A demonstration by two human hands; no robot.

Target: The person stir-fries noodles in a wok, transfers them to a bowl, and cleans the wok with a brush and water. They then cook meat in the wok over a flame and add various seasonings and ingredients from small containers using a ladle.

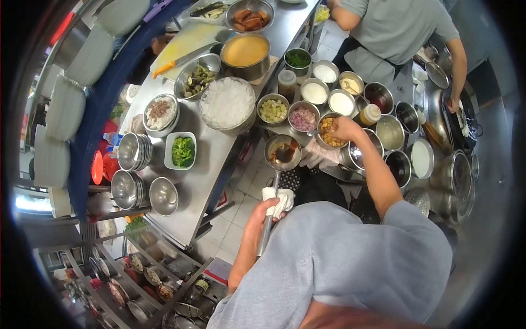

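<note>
My left hand (269,210) is closed around the handle of a small long-handled metal pan (268,156), with a folded white cloth (283,200) between fingers and metal. Dark brown sauce (285,153) lies in the pan's bowl. My right hand (346,130) is closed over a metal container of yellow-brown pieces (327,139). From its fingers a small metal spoon (312,133) appears to stick out to the left; the fingertips are partly hidden. Beside that container stand chopped pink onion (303,118) and diced pale green pieces (273,110) in metal tubs.
Several tubs of white liquid (315,92), squeeze bottles (370,114) and pots crowd the right counter. A steel table (203,164) at left bears rice (227,101), broccoli (183,152), stacked bowls (129,189) and a knife (164,69). Another person (402,27) works at the back right.
</note>
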